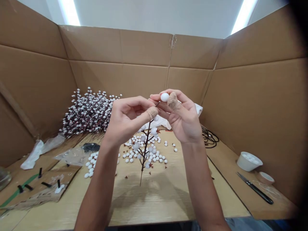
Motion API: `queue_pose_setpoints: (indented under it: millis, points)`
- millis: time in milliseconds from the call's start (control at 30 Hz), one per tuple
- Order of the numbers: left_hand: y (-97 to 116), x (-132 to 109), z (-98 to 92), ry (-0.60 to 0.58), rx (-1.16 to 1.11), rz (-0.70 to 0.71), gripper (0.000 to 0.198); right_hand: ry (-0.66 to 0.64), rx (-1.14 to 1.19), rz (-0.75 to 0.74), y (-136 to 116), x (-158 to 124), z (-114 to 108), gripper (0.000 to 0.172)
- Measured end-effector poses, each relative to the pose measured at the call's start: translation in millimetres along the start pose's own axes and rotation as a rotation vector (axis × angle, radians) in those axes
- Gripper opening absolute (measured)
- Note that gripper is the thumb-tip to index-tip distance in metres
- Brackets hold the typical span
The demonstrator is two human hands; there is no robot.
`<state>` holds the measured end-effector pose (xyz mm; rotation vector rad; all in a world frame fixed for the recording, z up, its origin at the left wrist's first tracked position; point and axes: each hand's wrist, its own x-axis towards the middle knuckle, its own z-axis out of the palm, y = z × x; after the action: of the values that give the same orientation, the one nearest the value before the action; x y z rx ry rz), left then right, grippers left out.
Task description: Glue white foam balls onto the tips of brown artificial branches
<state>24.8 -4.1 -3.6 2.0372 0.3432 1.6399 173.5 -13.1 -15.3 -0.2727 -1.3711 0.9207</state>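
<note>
My left hand (127, 117) is closed in a pinch on the top of a dark twig (145, 150) that hangs down over the table with white balls along it. My right hand (183, 117) pinches a single white ball (165, 97) between thumb and fingers, right at the twig's upper tip. Tan tape is wrapped round one fingertip of each hand. Below the hands, loose white balls (154, 155) lie scattered on the wooden table (168, 192).
A heap of finished white-berry branches (88, 110) lies at the back left. Cardboard walls (260, 96) enclose the table. A white bowl of balls (249, 161), a tape roll (264, 177) and scissors (255, 187) sit at right; plastic bags (40, 149) and black clips (45, 183) at left; a black cord (210, 138).
</note>
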Motion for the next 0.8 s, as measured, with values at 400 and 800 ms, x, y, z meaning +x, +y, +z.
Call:
queue_pose_setpoints:
  millis: [400, 800]
  points:
    - [-0.3, -1.0, -0.1, 0.032, 0.154, 0.06, 0.003, -0.001, -0.022, 0.004, 3.5, -0.2, 0.2, 0.021]
    - [0.6, -2.6, 1.1, 0.044, 0.259, 0.109, 0.009, 0.029, -0.091, 0.013, 3.4, -1.3, 0.2, 0.021]
